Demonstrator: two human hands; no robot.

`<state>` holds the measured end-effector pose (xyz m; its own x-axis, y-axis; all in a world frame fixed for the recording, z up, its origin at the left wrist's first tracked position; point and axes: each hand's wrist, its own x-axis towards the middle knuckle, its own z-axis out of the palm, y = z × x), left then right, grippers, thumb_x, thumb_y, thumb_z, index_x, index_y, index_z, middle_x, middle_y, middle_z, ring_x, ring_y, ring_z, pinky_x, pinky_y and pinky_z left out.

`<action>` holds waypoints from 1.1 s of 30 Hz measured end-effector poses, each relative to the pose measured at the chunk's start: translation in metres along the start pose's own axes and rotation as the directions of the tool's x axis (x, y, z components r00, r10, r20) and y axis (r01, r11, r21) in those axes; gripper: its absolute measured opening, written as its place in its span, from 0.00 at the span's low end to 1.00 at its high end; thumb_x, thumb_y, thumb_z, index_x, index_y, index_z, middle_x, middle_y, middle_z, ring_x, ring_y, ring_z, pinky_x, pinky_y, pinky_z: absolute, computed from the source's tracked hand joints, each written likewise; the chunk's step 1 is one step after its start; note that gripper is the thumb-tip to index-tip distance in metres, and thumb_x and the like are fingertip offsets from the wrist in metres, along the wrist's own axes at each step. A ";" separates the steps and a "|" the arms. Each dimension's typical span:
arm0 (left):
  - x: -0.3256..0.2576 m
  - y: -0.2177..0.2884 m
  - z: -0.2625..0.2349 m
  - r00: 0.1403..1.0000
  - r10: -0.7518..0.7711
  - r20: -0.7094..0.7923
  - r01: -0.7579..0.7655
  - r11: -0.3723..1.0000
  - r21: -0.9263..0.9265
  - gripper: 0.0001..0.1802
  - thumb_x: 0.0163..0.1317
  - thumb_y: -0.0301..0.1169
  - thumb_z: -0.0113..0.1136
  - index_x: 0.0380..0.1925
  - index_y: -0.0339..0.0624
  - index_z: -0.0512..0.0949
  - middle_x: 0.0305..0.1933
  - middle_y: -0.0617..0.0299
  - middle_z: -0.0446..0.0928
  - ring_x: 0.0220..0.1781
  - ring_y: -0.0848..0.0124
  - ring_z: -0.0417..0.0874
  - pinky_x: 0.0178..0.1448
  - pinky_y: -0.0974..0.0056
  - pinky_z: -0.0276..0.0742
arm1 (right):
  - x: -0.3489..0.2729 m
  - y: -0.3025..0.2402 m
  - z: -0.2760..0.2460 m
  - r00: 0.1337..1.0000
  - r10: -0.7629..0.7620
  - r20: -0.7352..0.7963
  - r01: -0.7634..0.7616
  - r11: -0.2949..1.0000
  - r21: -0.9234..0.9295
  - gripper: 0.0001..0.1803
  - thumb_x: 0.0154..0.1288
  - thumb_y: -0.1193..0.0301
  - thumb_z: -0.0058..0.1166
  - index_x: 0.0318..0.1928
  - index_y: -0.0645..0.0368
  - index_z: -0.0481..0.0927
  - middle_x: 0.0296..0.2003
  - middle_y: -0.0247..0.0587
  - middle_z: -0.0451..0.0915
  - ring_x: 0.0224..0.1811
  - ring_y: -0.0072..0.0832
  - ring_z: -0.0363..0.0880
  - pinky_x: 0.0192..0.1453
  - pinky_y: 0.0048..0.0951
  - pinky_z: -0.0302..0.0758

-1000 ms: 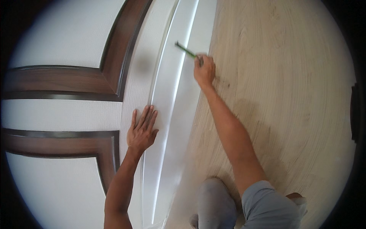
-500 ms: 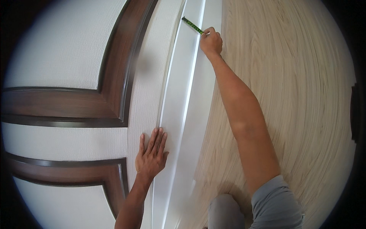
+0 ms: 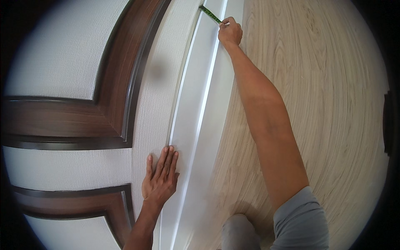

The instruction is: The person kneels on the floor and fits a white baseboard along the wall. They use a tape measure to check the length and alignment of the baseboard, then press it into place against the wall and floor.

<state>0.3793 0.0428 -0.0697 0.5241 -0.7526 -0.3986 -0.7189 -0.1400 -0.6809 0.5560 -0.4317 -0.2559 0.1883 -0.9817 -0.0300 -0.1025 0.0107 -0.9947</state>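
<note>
A white panelled door (image 3: 143,121) with brown trim fills the left side. My left hand (image 3: 161,177) lies with outstretched fingers on the door's edge area, its fingertips at the line where the door meets the white frame (image 3: 187,121). Farther up, my right hand (image 3: 230,32) pinches a green tape measure strip (image 3: 211,14) with black markings. The strip slants across the white frame, its dark end (image 3: 201,7) beside the door edge. The tape's case, if it is in my hand, is hidden by my fingers.
Brown moulding (image 3: 112,104) stands raised on the door face. Light wood-grain flooring (image 3: 325,104) spreads to the right of the frame. My grey-clad knee (image 3: 239,233) is at the bottom, and a dark brown object (image 3: 388,123) sits at the far right rim.
My right hand and the tape strip sit higher in the picture. The left hand appears slightly lower and farther left, as the whole view has shifted a little too.
</note>
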 end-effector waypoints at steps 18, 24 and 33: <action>0.000 0.000 -0.003 1.000 -0.003 0.021 0.004 0.999 -0.049 0.46 0.73 0.45 0.61 0.84 0.49 0.52 0.90 0.66 0.48 0.91 0.70 0.41 0.92 0.40 0.25 | -0.024 -0.026 -0.015 0.995 0.091 0.048 -0.088 0.994 -0.060 0.07 0.75 0.65 0.59 0.50 0.45 0.82 0.53 0.47 0.79 0.56 0.51 0.79 0.54 0.51 0.82; -0.001 -0.001 -0.002 1.000 0.004 0.020 -0.003 0.999 -0.045 0.46 0.73 0.46 0.61 0.84 0.47 0.51 0.90 0.65 0.48 0.91 0.69 0.41 0.91 0.39 0.25 | -0.026 -0.027 -0.016 0.995 0.089 0.047 -0.085 0.994 -0.069 0.05 0.75 0.65 0.59 0.48 0.45 0.83 0.52 0.47 0.79 0.55 0.51 0.79 0.53 0.51 0.82; -0.001 -0.002 0.000 1.000 0.016 -0.001 -0.016 0.999 -0.028 0.46 0.71 0.46 0.62 0.83 0.45 0.54 0.90 0.61 0.47 0.91 0.68 0.40 0.91 0.38 0.25 | -0.023 -0.014 -0.034 0.996 0.084 0.037 -0.080 0.992 -0.102 0.08 0.75 0.61 0.60 0.49 0.45 0.82 0.49 0.43 0.81 0.56 0.47 0.82 0.54 0.50 0.81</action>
<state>0.3798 0.0439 -0.0679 0.5119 -0.7554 -0.4090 -0.7399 -0.1458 -0.6567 0.5202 -0.4153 -0.2384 0.2148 -0.9696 -0.1172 -0.2162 0.0698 -0.9738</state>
